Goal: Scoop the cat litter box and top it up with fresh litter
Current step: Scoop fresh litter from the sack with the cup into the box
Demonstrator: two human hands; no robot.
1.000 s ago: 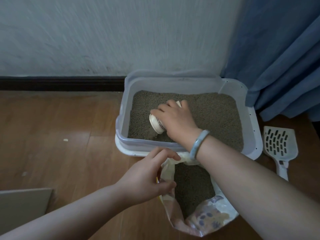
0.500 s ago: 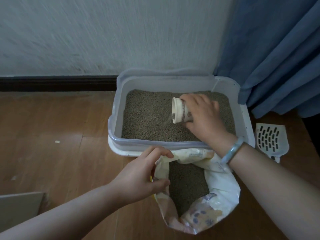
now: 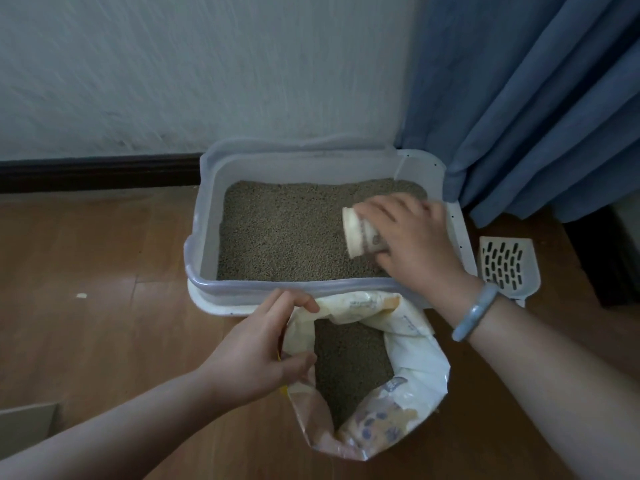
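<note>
A white plastic litter box [image 3: 204,237] stands on the wooden floor against the wall, filled with grey-brown litter [image 3: 284,233]. My right hand [image 3: 412,244] is over the box's right side, gripping a small paper cup [image 3: 358,233] tipped on its side with its mouth facing left. In front of the box stands an open litter bag [image 3: 412,362] with litter inside. My left hand [image 3: 256,351] pinches the bag's left rim and holds it open.
A white slotted scoop [image 3: 504,263] lies on the floor right of the box. Blue curtains [image 3: 540,98] hang at the right. A dark baseboard [image 3: 97,171] runs along the wall. A flat grey board corner [image 3: 27,424] lies at the lower left.
My right hand has carried the tipped cup from the box's left-middle across to its right side. My left hand has stayed on the bag's rim.
</note>
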